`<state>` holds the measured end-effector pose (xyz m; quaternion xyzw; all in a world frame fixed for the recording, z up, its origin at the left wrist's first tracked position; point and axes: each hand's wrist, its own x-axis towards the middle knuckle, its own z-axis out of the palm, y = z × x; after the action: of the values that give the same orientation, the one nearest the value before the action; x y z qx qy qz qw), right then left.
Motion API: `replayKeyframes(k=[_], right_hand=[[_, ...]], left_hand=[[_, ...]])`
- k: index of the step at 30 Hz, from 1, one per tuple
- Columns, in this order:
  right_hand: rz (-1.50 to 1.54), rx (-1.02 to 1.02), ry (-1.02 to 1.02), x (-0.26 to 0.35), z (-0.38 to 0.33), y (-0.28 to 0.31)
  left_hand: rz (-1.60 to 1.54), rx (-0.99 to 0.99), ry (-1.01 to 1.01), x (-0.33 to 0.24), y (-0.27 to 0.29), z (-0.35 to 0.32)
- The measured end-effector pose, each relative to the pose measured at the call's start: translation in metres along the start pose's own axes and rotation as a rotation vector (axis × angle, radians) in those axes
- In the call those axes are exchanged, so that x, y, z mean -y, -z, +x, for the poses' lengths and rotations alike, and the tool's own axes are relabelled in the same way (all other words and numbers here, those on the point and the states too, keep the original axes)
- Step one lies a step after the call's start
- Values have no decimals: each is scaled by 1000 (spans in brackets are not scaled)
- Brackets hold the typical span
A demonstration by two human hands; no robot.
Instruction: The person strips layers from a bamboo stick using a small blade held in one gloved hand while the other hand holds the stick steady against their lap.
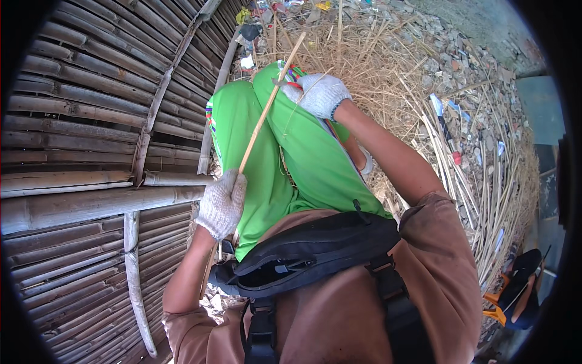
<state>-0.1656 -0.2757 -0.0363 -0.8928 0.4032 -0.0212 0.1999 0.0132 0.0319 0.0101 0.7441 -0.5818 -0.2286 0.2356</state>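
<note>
My left hand (222,203), in a white knit glove, is closed around the lower part of a thin bamboo strip (262,119) that runs up and to the right across my green-clad knees (285,151). My right hand (320,94), also gloved, is closed near the strip's upper part by my knee; a small blade seems to be in it, but I cannot tell for sure. A black waist bag (315,252) hangs at my front.
A wall of dark bamboo poles (85,151) fills the left side. Dry straw and loose thin bamboo strips (479,182) cover the stony ground on the right. Another person's foot and an orange tool (515,291) show at the lower right.
</note>
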Motion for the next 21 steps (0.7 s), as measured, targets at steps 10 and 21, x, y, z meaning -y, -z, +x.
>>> replayKeyframes(k=[10, 21], right_hand=[[42, -26, -38, -2, 5, -7], [48, -25, -48, -9, 4, -11]], left_hand=[[102, 8, 85, -9, 15, -62], [209, -45, 141, -5, 14, -143]])
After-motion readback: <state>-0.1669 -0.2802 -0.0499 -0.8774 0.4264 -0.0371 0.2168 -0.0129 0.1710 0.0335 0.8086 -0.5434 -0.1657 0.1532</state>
